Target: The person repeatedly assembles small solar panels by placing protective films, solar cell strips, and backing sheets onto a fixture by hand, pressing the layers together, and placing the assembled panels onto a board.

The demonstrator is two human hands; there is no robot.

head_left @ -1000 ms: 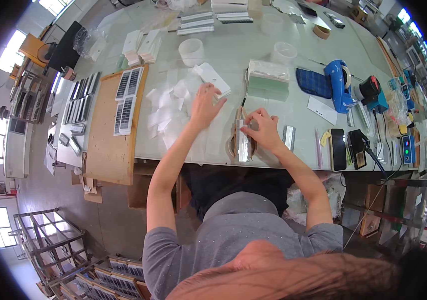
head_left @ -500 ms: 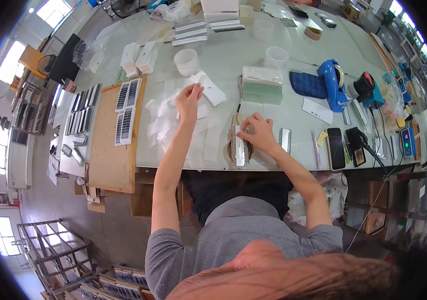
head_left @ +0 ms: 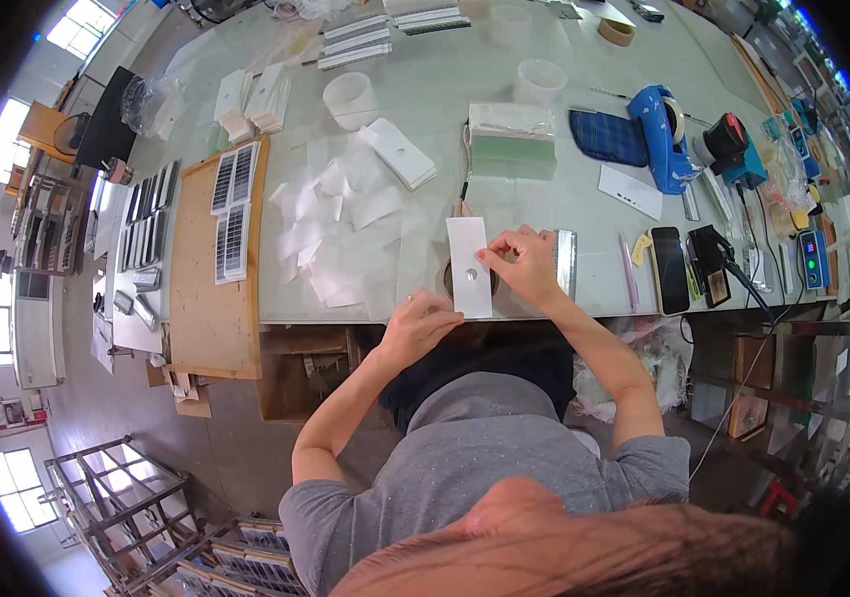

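A white strip (head_left: 468, 247) with a small hole lies upright before me at the table's near edge, over a round brown-rimmed thing that it mostly hides. My left hand (head_left: 419, 326) has its fingers pinched at the strip's lower left corner. At the strip's right edge, the thumb and forefinger of my right hand (head_left: 527, 264) close on it. The silver ruled piece seen there earlier is covered. Another silver piece (head_left: 566, 261) lies just right of my right hand. Beyond my left hand is a stack of white strips (head_left: 399, 152), with loose translucent sheets (head_left: 335, 224) beside it.
Left stands a wooden board (head_left: 194, 269) with dark-lined panels (head_left: 233, 214). Beyond are plastic cups (head_left: 350, 101) and a green-and-white block (head_left: 513, 149). On the right are a blue tape dispenser (head_left: 656, 144), a phone (head_left: 670, 271) and a cabled black device (head_left: 712, 274).
My left hand has come from the strip stack to the table's near edge. A white strip now covers the silver piece, and my right hand has stayed close by, now at the strip's edge.
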